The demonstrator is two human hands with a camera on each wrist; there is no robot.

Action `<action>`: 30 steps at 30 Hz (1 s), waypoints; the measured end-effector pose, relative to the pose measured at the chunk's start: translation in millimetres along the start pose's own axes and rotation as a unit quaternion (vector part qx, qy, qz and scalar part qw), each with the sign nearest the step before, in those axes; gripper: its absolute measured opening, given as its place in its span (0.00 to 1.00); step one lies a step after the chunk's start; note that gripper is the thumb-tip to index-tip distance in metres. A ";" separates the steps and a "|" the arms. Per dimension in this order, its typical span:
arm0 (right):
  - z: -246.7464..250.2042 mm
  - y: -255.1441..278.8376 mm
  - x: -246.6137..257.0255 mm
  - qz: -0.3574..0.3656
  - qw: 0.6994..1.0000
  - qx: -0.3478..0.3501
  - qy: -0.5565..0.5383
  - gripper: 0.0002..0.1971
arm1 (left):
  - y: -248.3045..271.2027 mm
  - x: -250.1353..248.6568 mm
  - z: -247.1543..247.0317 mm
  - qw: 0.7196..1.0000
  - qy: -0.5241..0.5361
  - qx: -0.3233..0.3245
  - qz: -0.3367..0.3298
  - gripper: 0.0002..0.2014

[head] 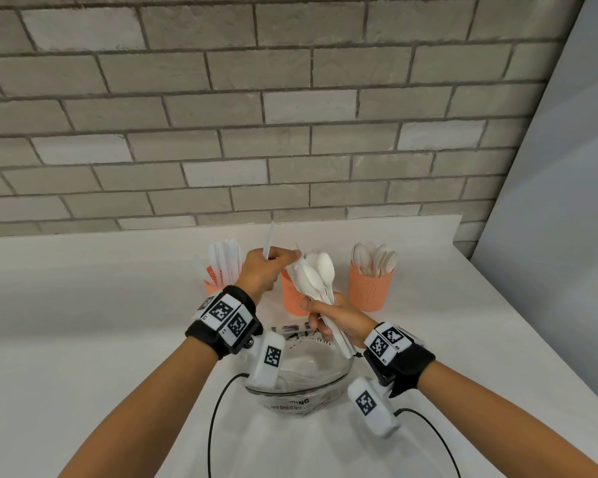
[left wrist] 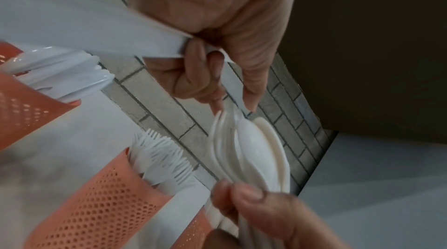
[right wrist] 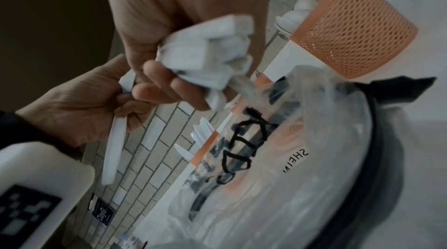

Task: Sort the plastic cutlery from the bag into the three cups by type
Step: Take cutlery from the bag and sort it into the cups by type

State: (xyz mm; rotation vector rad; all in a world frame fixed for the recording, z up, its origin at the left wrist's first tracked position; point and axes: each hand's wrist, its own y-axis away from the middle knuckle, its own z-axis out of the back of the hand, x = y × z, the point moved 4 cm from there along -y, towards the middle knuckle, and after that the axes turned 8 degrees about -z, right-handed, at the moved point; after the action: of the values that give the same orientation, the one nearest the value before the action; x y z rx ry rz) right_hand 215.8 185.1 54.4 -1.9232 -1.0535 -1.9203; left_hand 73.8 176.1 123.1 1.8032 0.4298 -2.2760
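My left hand [head: 273, 263] grips a white plastic knife [head: 268, 240] that stands upright above the cups, and its fingertips [left wrist: 217, 107] reach to the top of a bundle of white spoons [head: 320, 274]. My right hand [head: 321, 320] grips that bundle by the handles [right wrist: 212, 56], over the clear bag [head: 301, 374]. Three orange perforated cups stand in a row at the back: the left cup [head: 213, 281] holds knives, the middle cup [head: 292, 300], partly hidden by the bundle, holds forks [left wrist: 164, 155], and the right cup [head: 370, 288] holds spoons.
The white table [head: 83, 322] ends at a grey brick wall [head: 290, 132] behind the cups. A pale panel [head: 549, 236] rises on the right. The bag bears black lettering [right wrist: 244, 138] and lies close in front of me. Black cables [head: 218, 408] trail from both wrists.
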 end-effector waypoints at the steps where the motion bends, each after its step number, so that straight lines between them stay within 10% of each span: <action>1: -0.1 -0.4 0.4 -0.002 1.000 0.002 -0.002 0.04 | 1.0 1.6 -1.9 1.000 -0.002 0.008 0.002 0.11; 30: 6.8 -2.5 4.7 0.011 0.998 -0.041 -0.049 0.10 | 14.5 25.6 -29.8 0.987 0.120 -0.104 -0.007 0.15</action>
State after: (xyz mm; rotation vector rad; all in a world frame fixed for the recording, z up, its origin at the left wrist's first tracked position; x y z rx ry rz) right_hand 219.0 192.6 57.2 -2.0839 -0.9898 -1.9041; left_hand 99.9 173.5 90.4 1.9744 0.6941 -1.9434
